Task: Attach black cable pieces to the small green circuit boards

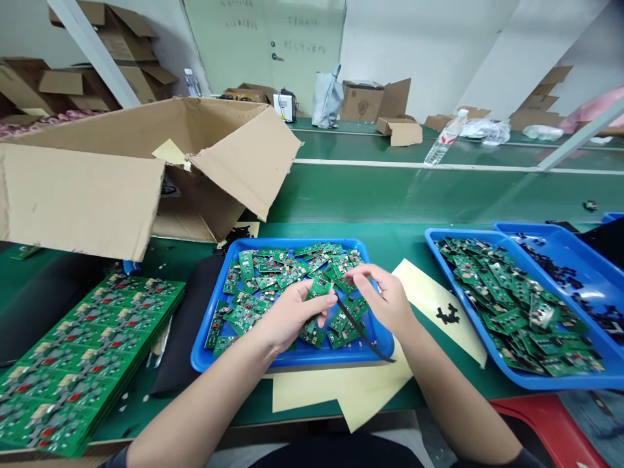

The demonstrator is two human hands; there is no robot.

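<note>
My left hand is closed on a small green circuit board, held above a blue tray full of several such boards. My right hand is pinched on a thin black strip that runs from the held board down over the tray's near right rim. Both hands meet over the middle of the tray.
Stacked green panel boards lie at the left. An open cardboard box stands behind them. Two more blue trays sit at the right, one with boards, one with black parts. Yellow paper sheets lie under the trays.
</note>
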